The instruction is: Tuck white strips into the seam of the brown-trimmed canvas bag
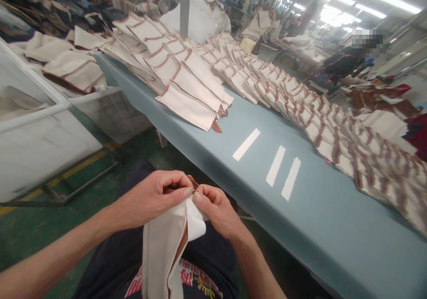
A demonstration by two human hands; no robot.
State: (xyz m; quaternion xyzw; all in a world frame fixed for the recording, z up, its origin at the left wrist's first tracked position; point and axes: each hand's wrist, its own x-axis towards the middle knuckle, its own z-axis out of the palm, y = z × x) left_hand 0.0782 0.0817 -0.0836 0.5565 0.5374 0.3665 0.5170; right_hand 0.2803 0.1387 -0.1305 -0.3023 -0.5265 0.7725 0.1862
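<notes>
Cloth piece (163, 245) below left grip (160, 197) and right grip (218, 210) — top end in the pinch of both.

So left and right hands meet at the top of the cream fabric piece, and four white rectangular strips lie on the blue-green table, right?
Count's off: the head view shows three white rectangular strips on the blue-green table, not four. Left hand and right hand do meet at the top of the cream fabric piece.

The bottom edge crops the cream fabric (162, 245).
</notes>
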